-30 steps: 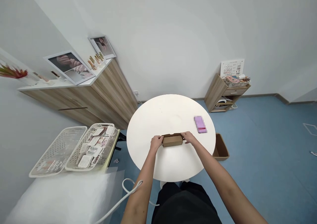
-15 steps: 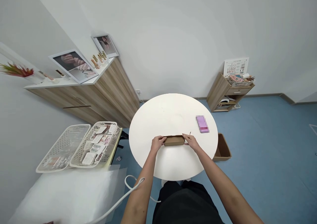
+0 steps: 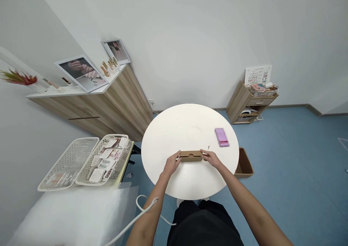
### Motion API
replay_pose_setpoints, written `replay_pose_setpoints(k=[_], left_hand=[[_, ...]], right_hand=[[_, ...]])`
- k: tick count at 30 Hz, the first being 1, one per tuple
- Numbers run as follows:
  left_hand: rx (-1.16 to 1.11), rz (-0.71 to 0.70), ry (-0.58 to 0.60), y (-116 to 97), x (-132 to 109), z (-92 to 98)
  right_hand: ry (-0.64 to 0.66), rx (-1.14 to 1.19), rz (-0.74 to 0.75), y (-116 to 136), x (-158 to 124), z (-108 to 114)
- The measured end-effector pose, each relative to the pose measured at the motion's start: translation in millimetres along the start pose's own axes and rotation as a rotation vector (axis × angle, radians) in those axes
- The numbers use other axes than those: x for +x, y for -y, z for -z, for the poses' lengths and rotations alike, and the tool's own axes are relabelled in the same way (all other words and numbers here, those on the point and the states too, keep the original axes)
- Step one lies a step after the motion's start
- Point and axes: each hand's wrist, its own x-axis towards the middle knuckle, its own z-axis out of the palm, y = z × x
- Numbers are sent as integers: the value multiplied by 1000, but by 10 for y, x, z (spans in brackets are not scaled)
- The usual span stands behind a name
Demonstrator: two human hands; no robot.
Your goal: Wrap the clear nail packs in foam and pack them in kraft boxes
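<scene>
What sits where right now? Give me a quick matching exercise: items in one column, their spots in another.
Items:
1. small cardboard box
2. pink packet
3. brown cardboard carton
4. perforated basket of cards

Spots:
A. blue floor, beside the table
B. between the left hand and right hand
C. on a stand
D. on the round white table, apart from the hands

Pairs: 1-B, 2-D, 3-A, 4-C

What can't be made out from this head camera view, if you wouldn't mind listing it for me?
Ends of the small cardboard box: hidden by the left hand and right hand, head view.
Label of the pink packet: pixelated, head view.
Printing on the cards in the white plastic basket: too small, head view.
Bottom of the brown carton: hidden by its wall, head view.
</scene>
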Motion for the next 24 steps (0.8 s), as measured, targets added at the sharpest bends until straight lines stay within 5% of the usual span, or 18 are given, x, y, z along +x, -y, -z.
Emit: replay_pose_setpoints(k=[3,8,15,20,24], left_hand=[[259,-141,-51,27,-162,-103],[510,-173,-86,37,-303,-197],[593,-228,-59,-26,-198,-191],[580,-334,-11,-432,-132,-325],[471,-393,112,-1025,-96,-633]], right_hand=[[-48,-294,170,-47,-115,-61],[-99,-766,310,-100,-256,-193],[-220,-794,306,-6,-248,-342],[-240,-730,393,217,-517,-230],[-261,-711,486,347,-921,190]])
